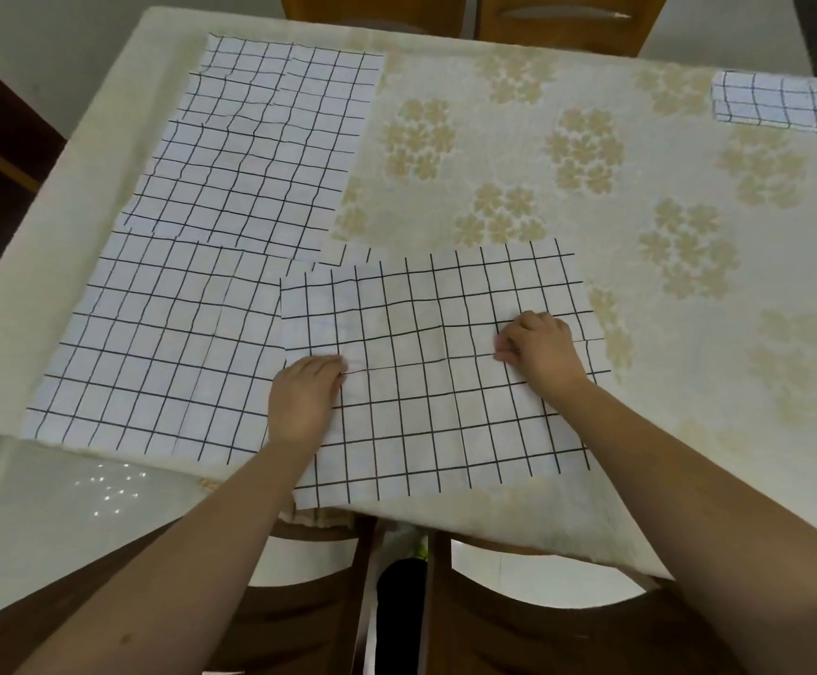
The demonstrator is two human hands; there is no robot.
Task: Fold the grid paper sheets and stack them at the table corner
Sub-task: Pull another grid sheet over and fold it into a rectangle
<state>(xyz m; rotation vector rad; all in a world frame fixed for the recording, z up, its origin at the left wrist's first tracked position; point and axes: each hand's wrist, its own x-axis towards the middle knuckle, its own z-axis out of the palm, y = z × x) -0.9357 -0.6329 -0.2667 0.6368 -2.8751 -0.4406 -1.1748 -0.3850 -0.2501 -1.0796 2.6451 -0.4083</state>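
Three open grid sheets lie on the cloth-covered table (494, 138), plus one folded sheet (767, 100) at the two o'clock corner. Nearest sheet (426, 382) sits at six o'clock, its lower edge reaching the table's near rim and its left edge overlapping the sheet at nine o'clock (153, 343). A third sheet (260, 148), creased, lies at eleven o'clock. Left hand (304, 397) rests on the nearest sheet's left edge, fingers curled under and hidden, so whether it pinches the paper I cannot tell. Right hand (538, 350) seems to pinch a small ridge of the same sheet. Chairs (567, 626) below are partly cut off.
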